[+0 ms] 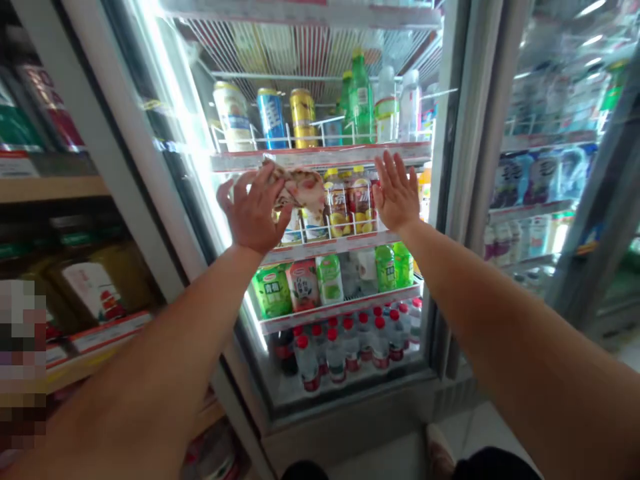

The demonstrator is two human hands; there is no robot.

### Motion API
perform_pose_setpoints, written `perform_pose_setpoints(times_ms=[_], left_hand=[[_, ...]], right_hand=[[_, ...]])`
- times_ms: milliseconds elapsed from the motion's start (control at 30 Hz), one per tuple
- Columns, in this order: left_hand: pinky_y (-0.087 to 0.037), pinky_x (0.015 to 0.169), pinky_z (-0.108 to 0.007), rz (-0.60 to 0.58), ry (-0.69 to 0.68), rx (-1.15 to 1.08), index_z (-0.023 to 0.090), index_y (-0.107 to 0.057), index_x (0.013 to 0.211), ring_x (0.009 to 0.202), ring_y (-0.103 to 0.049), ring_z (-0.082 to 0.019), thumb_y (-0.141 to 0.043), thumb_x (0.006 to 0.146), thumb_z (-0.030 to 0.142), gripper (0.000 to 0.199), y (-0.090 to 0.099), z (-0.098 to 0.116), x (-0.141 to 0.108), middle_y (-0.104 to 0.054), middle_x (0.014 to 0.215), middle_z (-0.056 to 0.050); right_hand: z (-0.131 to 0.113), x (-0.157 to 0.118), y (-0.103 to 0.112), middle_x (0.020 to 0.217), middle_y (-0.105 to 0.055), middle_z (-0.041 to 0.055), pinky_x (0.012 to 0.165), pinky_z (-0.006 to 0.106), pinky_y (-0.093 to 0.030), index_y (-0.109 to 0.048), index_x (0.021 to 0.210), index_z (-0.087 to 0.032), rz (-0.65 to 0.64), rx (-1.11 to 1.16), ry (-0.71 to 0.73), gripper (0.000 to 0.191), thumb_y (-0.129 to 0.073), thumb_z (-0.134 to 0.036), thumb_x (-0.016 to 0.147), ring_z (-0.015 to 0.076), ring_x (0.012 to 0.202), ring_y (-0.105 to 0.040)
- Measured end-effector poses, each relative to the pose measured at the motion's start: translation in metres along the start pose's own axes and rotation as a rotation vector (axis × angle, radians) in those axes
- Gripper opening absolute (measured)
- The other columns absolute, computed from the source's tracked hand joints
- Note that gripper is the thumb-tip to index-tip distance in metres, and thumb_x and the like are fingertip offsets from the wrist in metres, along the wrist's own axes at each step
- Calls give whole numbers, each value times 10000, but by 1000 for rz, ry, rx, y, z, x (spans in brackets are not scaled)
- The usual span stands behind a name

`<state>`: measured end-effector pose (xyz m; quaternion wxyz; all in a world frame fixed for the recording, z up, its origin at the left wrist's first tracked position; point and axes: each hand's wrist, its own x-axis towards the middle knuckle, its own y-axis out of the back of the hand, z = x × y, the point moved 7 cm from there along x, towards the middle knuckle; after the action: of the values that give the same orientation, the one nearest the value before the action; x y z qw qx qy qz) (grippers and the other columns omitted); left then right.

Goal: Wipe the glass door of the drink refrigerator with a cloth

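Note:
My left hand [257, 210] is closed around a patterned cloth [305, 190], which hangs out to the right of its fingers. It is up in front of a lit drinks cooler, near a shelf edge [325, 157]. My right hand [397, 193] holds nothing; its fingers are stretched upward in front of the same shelf. Between the two hands stand bottles with yellow caps [359, 200]. Above them are a white can [233, 117], a blue can [271, 119], a gold can [303, 119] and a green bottle [361, 100].
Lower shelves hold green drink packs [273, 291] and several red-capped bottles [336, 357]. At left is a shelf with large bottles [95, 287] behind a grey frame. Another cooler [540, 173] stands at right. A foot [440, 453] shows on the floor below.

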<state>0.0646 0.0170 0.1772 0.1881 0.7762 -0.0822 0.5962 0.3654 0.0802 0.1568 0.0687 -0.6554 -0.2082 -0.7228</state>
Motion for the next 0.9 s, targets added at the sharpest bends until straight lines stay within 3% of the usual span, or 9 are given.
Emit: perform_pose_setpoints(times_ms=[100,167,300,400,500,600,733,833,900], left_hand=[[-204,1235,-632,86,80,33,242,-561,1297,1503,-337,-350,-564,951,541,457,-7,29,4,-390,1654,-22],[-278,1231,-588,75,31,25,209,-535,1326,1543,-294,-324,-548,966,409,412,-22,64,6,-356,1669,-79],[-235,1286,-529,-118,-230,-48,215,-473,1466,1577,-246,-277,-436,989,277,483,-71,140,6,-397,1649,-74],[-174,1305,-550,-190,-301,-79,181,-401,1543,1581,-227,-296,-457,973,303,586,-94,168,13,-390,1650,-100],[-92,1317,-582,-229,-309,-87,183,-380,1567,1588,-202,-301,-472,955,333,637,-96,161,39,-356,1669,-79],[8,1326,-575,-250,-247,-45,190,-367,1586,1599,-152,-281,-481,943,363,675,-82,124,74,-282,1699,-22],[65,1308,-602,-80,-39,24,151,-276,1621,1606,-31,-265,-461,965,387,721,-57,76,95,-158,1727,24],[33,1297,-642,-34,-3,-5,94,-285,1607,1609,17,-261,-388,1005,366,670,-60,86,78,-142,1732,-37],[-22,1303,-641,-167,-124,-18,112,-346,1584,1611,-42,-271,-397,1003,368,637,-74,111,64,-204,1719,-69]], right_hand=[[-2,1,0,1717,-271,43,1282,611,-160,-214,1660,-252,-8,9,17,628,-274,-381,1048,268,1605,-161],[-1,0,1,1718,-269,34,1288,597,-150,-211,1662,-247,-11,9,9,630,-257,-388,1049,263,1605,-162],[1,-2,1,1720,-261,20,1299,572,-121,-202,1664,-241,-8,4,8,635,-244,-379,1046,249,1608,-146],[1,-3,0,1717,-269,9,1310,544,-110,-246,1655,-239,-6,-6,15,629,-251,-315,1032,235,1608,-148],[1,-4,2,1711,-283,-3,1320,519,-109,-297,1641,-244,-15,-18,10,630,-267,-253,1011,222,1603,-173],[1,-5,6,1704,-298,-21,1324,518,-121,-287,1644,-268,-18,-14,4,641,-273,-227,1005,215,1601,-185],[0,-7,8,1700,-305,-29,1323,528,-141,-267,1651,-277,-8,10,0,653,-283,-212,1002,220,1599,-192],[0,-7,7,1700,-305,-24,1323,527,-149,-285,1647,-268,-3,27,0,650,-286,-208,1000,226,1598,-196],[0,-7,6,1699,-308,-24,1322,543,-138,-277,1649,-271,2,36,-1,653,-285,-207,1000,231,1598,-196]])
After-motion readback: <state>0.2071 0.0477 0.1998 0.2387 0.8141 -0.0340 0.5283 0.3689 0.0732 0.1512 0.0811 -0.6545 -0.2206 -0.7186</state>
